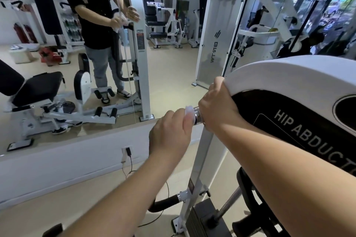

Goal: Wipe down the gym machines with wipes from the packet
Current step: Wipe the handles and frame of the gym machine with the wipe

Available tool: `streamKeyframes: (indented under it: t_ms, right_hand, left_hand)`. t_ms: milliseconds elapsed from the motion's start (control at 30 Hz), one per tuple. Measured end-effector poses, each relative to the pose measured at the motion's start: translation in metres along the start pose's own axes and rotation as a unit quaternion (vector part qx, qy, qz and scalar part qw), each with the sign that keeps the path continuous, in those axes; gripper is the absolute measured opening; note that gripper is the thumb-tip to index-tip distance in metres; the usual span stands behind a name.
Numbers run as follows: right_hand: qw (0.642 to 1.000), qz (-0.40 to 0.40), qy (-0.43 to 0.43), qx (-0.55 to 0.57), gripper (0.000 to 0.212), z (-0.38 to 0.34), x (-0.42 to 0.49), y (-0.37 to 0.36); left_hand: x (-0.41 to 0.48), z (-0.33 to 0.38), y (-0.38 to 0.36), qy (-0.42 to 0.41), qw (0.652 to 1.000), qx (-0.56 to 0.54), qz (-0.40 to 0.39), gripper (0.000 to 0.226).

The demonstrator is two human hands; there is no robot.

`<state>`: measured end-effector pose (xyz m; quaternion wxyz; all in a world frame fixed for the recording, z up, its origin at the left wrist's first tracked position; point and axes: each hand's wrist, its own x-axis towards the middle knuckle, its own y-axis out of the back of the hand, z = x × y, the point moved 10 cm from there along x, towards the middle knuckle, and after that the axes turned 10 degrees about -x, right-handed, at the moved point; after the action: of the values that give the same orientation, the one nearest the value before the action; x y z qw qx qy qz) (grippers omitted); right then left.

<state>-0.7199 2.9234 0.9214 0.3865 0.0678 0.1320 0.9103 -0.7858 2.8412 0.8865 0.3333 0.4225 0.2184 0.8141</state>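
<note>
A white hip abductor machine (289, 75) fills the right side, its black label panel (300, 131) facing me. My right hand (217, 106) grips the front edge of its curved white top cover. My left hand (171, 132) holds a small white wipe (189, 110) pinched against a chrome knob (198, 116) that sticks out of the machine's white upright post (202, 159). Most of the wipe is hidden inside my fingers. No packet of wipes shows.
A wall mirror (96, 44) ahead reflects me, this machine and other gym equipment. Below it, a wall socket (127, 152) with a black cable trails onto the floor. The weight stack (204, 219) and a black handle (163, 203) sit low by the post. A white cable tower (217, 29) stands behind.
</note>
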Motion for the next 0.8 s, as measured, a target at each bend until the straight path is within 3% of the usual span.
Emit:
streamKeyframes:
  t_ms: [67,167,233,300,333,400,467,533,600,633,700,733,800]
  right_hand:
    - [1.000,0.002,-0.004,0.000,0.016,-0.001,0.001,-0.001]
    - [1.000,0.010,-0.006,0.007,0.021,0.000,0.001,0.000]
    - [1.000,0.010,-0.007,0.010,0.021,0.001,0.000,0.000]
    - [1.000,0.010,-0.008,0.013,0.020,0.001,0.000,0.000]
    - [1.000,0.014,-0.007,0.014,0.019,0.002,-0.001,0.001]
    - [1.000,0.016,-0.005,0.015,0.020,0.003,-0.003,0.002]
    - [1.000,0.013,-0.006,0.018,0.021,0.005,-0.003,0.002]
    - [1.000,0.008,-0.006,0.016,0.019,0.005,-0.002,0.003]
    - [1.000,0.006,-0.001,0.011,0.016,0.003,-0.002,0.003]
    - [1.000,0.006,0.002,0.008,0.014,0.001,-0.002,0.002]
    - [1.000,0.009,0.006,0.003,0.012,0.001,-0.002,0.002]
    - [1.000,0.009,0.007,0.003,0.011,0.001,-0.002,0.002]
    - [1.000,0.008,0.010,-0.001,0.011,0.000,-0.001,0.001]
  left_hand:
    - [-0.027,0.008,-0.006,-0.109,0.988,0.092,0.060,0.041]
    - [-0.026,0.000,-0.007,-0.153,0.982,0.098,0.043,0.043]
    - [-0.007,-0.004,0.000,-0.085,0.996,0.010,-0.037,0.043]
    - [0.006,-0.010,-0.008,0.048,0.975,-0.159,-0.151,0.044]
    - [0.010,-0.018,-0.016,0.144,0.942,-0.233,-0.195,0.050]
    - [0.005,-0.030,-0.034,0.313,0.843,-0.333,-0.283,0.049]
    - [-0.003,-0.031,-0.043,0.361,0.788,-0.344,-0.361,0.036]
    - [-0.002,-0.030,-0.046,0.360,0.773,-0.374,-0.365,0.027]
    - [0.004,-0.030,-0.040,0.350,0.794,-0.404,-0.288,0.028]
    - [0.008,-0.030,-0.033,0.318,0.835,-0.384,-0.235,0.029]
    - [0.007,-0.023,-0.014,0.184,0.953,-0.207,-0.125,0.036]
    - [-0.002,-0.014,-0.002,0.119,0.987,-0.096,-0.059,0.041]
    - [-0.025,0.000,0.003,0.030,0.999,0.000,0.014,0.047]
